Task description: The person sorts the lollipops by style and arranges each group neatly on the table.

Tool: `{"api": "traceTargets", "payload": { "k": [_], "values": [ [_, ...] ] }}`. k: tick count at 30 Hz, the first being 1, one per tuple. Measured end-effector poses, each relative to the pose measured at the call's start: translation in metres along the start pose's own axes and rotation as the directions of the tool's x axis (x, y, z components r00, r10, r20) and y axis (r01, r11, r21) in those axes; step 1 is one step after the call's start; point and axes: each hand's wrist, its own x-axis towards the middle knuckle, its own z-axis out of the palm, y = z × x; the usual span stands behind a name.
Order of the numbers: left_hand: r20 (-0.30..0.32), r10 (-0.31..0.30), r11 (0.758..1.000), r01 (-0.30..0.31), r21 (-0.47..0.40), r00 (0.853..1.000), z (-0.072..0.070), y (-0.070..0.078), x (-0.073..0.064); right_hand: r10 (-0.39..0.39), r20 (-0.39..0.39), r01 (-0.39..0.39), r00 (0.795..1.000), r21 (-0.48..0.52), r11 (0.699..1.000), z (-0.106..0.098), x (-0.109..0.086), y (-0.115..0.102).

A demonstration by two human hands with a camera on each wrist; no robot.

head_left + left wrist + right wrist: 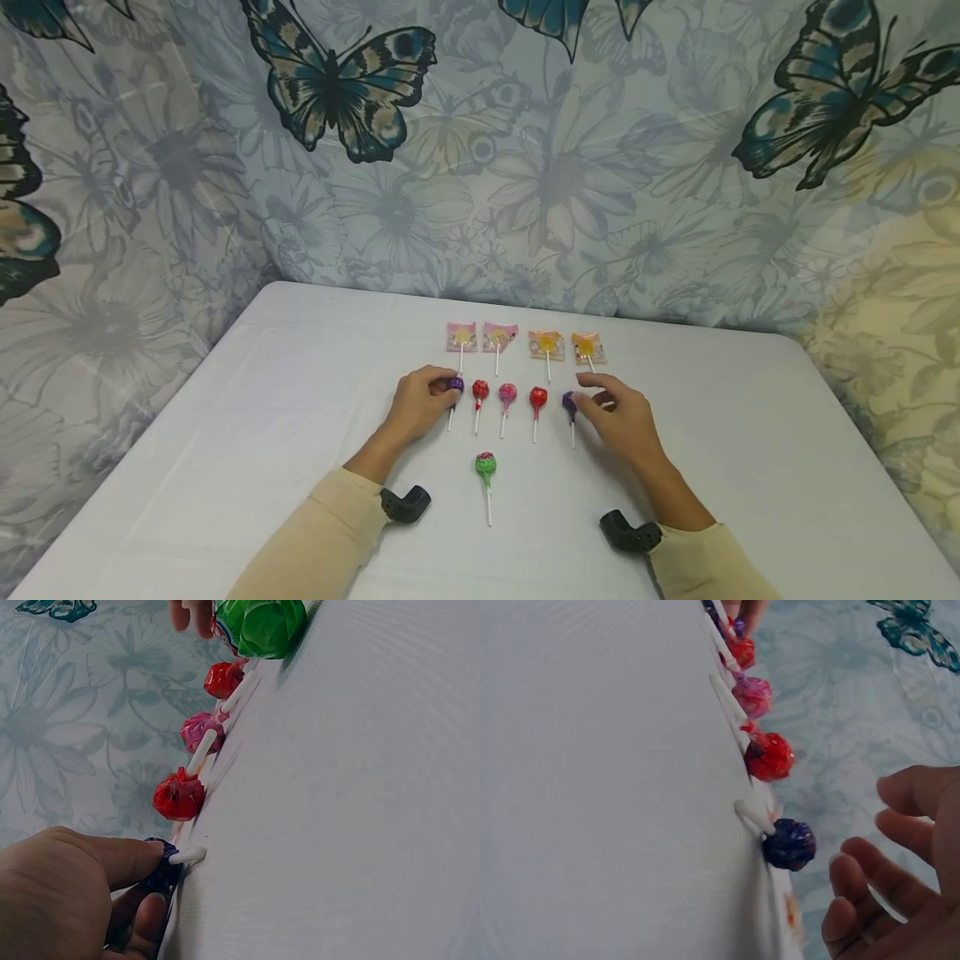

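At the left end of a row of round wrapped lollipops, my left hand (421, 403) pinches a purple lollipop (161, 864) by its head between thumb and fingers. Beside the right-end purple lollipop (790, 844) is my right hand (624, 418), fingers loosely bent; the right wrist view shows a gap between them and the candy. Between the two lie a red lollipop (480, 390), a pink lollipop (507, 392) and another red lollipop (537, 397), sticks toward me. Nearer me lies a green lollipop (486, 464).
Behind the row lie flat lollipops in clear printed wrappers: two pink-edged ones, one a pink packet (461, 337), and two orange ones, one an orange packet (546, 345). All rest on a white-covered table (300, 383). Butterfly-patterned cloth (480, 200) hangs behind it.
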Motion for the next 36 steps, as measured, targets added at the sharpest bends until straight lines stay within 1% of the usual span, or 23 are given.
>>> {"api": "traceTargets", "payload": {
  "k": [4,6,8,12,15,23,27,30,36],
  "values": [
    [0.004,-0.004,1.000,0.004,0.008,1.000,0.001,0.001,0.001,-0.090,-0.059,0.091,0.994,0.023,0.996,-0.007,-0.004,-0.009],
    [0.003,0.001,1.000,-0.001,0.013,1.000,0.001,0.001,0.001,-0.116,-0.083,0.119,0.990,0.024,0.993,-0.009,-0.007,-0.013],
    [-0.001,-0.002,1.000,0.002,0.016,1.000,0.000,0.001,0.001,-0.139,-0.089,0.142,0.986,0.028,0.989,-0.011,-0.011,-0.018],
    [-0.003,-0.012,1.000,0.012,0.015,1.000,-0.001,0.002,0.000,-0.192,-0.073,0.195,0.979,0.028,0.980,-0.019,-0.018,-0.030],
    [-0.001,-0.007,1.000,0.007,0.012,1.000,-0.002,0.001,0.000,-0.234,-0.065,0.237,0.970,0.050,0.970,-0.026,-0.025,-0.040],
    [-0.001,-0.006,1.000,0.006,-0.001,1.000,-0.001,0.002,-0.001,-0.329,-0.061,0.334,0.942,0.148,0.931,-0.035,-0.044,-0.063],
    [-0.003,0.000,1.000,0.000,0.001,1.000,-0.001,0.002,-0.002,-0.380,-0.052,0.383,0.923,0.196,0.903,-0.034,-0.053,-0.073],
    [-0.003,0.001,1.000,-0.001,0.001,1.000,-0.002,0.002,-0.002,-0.408,-0.027,0.404,0.913,0.221,0.888,-0.031,-0.058,-0.077],
    [0.008,-0.018,1.000,0.018,-0.002,1.000,-0.001,0.002,-0.002,-0.420,0.008,0.403,0.908,0.260,0.877,-0.023,-0.064,-0.085]
  ]
}}
